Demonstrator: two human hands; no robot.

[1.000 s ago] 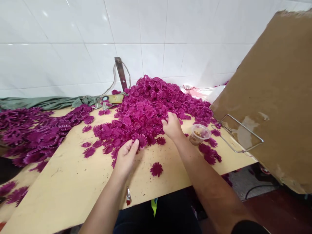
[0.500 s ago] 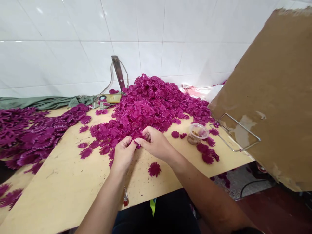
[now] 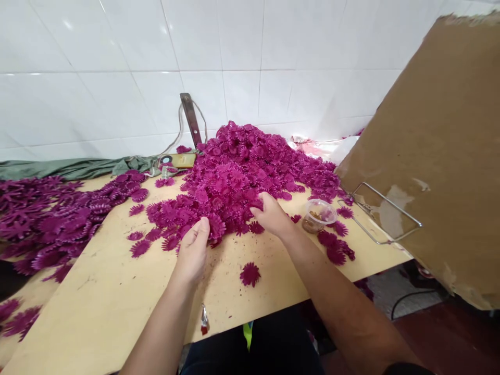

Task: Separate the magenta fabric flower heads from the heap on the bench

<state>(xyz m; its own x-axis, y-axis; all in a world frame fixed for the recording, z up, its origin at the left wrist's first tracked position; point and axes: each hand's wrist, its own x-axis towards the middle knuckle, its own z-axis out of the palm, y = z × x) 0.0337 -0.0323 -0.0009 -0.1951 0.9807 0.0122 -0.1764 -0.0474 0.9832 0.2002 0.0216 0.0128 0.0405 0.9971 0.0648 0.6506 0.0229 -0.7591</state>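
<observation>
Between the thumb and fingers of my left hand (image 3: 194,250) is a magenta artificial flower piece (image 3: 216,227) with a fringed edge, held upright in front of the heap. My right hand (image 3: 272,215) is at the near right side of the heap (image 3: 242,172) of similar flower pieces. Its thumb and index finger are apart, and the fingertips touch or nearly touch the pieces there; the other fingers are partly hidden. A single loose flower piece (image 3: 250,274) lies on the board below my hands.
On the wooden board (image 3: 128,291) stands a clear plastic cup (image 3: 319,214) with brown bits in it. A bent wire frame (image 3: 386,213) sticks out by a large cardboard sheet (image 3: 441,146) at right. More magenta pieces (image 3: 58,224) spread at left. A tiled wall closes the back.
My hands have parted. The right one moved away to the right, towards the heap, while the left stays nearly in place with a flower piece. The view tilted slightly.
</observation>
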